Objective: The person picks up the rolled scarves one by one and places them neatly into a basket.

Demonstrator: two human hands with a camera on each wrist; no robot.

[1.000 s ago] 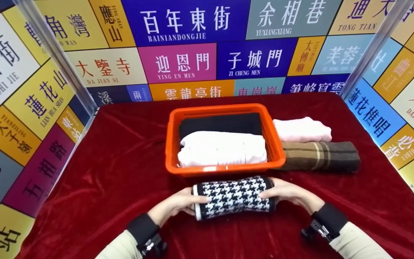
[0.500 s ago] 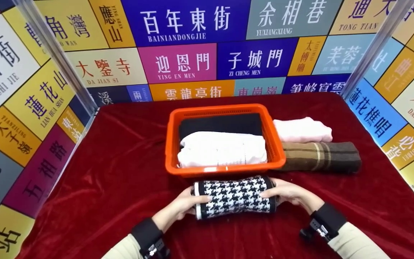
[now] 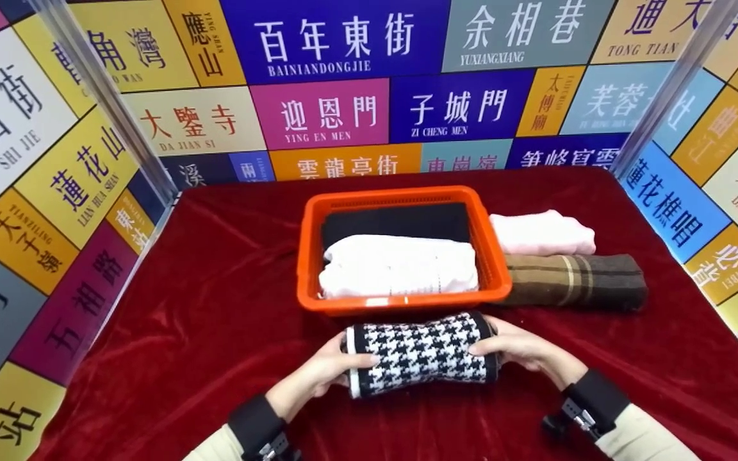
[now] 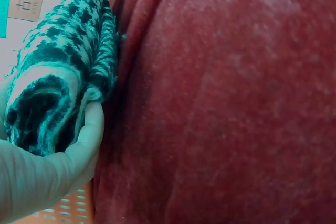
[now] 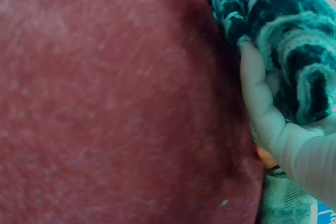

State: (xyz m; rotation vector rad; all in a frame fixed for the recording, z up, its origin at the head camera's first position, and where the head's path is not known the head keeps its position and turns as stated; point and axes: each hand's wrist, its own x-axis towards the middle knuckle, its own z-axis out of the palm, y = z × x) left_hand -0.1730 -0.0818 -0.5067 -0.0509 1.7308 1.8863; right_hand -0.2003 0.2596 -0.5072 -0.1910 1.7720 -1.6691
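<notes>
From above, the head view looks toward the far edge of the table (image 3: pixel 215 275); close wrist views share the roll (image 3: pixel 423 355) from opposite ends.

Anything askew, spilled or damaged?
Nothing stands out. The basket, upright, holds a white cloth and dark cloth; the pink cloth and brown roll lie beside it. The left hand and right hand hold the checked roll.

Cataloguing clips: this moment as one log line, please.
left hand: grips left end of houndstooth roll; right hand: grips right end; orange basket: dark cloth, white cloth inside; right of basket: pink cloth, striped roll
</notes>
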